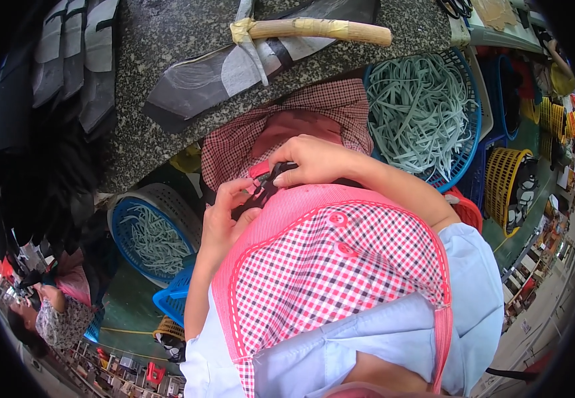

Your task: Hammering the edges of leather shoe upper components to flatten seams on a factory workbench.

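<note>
- Head view: the dark strip [267,191] lies between both hands, against the apron [340,265], slanting from lower left to upper right.
- Right hand [310,160]: fingers closed over its upper end.
- Left hand [223,215]: fingers bent beside its lower end; cannot tell whether gripping.
- Speckled surface [146,40] beyond carries a hammer [317,29].

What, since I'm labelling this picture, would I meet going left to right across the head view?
Grey-and-black flat pieces → smaller blue basket of pale strips → left hand → right hand → larger blue basket of pale green strips → yellow basket.
</note>
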{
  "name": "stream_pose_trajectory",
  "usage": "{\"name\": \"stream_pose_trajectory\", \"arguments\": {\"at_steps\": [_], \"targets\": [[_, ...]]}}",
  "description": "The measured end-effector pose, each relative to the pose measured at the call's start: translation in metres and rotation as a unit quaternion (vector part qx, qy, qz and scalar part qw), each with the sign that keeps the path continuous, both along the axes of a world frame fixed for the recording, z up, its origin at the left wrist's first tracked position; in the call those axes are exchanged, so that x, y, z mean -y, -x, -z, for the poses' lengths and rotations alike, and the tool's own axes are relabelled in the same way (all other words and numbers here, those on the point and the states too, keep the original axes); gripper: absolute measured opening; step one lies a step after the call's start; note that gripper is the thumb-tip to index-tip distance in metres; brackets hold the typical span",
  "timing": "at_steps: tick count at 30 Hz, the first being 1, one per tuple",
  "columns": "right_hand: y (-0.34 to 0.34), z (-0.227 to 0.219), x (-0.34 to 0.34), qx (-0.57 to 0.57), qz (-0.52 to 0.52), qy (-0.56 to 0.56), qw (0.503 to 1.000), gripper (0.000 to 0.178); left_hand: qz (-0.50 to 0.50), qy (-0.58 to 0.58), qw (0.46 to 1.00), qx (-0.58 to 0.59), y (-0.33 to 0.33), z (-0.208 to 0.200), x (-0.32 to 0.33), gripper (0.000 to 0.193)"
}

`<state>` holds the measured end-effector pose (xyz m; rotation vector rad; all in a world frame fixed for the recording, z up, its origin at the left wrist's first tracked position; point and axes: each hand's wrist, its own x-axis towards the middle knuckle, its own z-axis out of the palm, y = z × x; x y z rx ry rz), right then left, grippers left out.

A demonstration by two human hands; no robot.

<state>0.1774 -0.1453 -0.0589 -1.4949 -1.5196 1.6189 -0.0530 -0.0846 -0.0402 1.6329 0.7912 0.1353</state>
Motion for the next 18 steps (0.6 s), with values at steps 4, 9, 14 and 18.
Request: {"name": "stream_pose_trajectory", "arguments": {"at_steps": [4, 9, 14, 18], "targets": [[0.011, 0.005, 0.001, -0.002, -0.031, -0.064, 0.997, 0.027, 0.067, -0.059, 0.995, -0.051, -0.009, -0.013, -0.002, 0.051], [0.01, 0.003, 0.0, -0.008, -0.016, -0.027, 0.999, 0.029, -0.024, -0.06, 0.998, -0.003, -0.003, 0.0, 0.012, 0.048], [0.006, 0.013, -0.001, -0.072, 0.01, 0.004, 0.997, 0.024, -0.09, -0.029, 0.995, 0.033, 0.002, 0.011, 0.017, 0.045], [0.002, 0.02, 0.0, -0.226, 0.094, 0.123, 0.962, 0.016, -0.167, 0.014, 0.984, 0.054, 0.003, 0.007, 0.023, 0.045]]}}
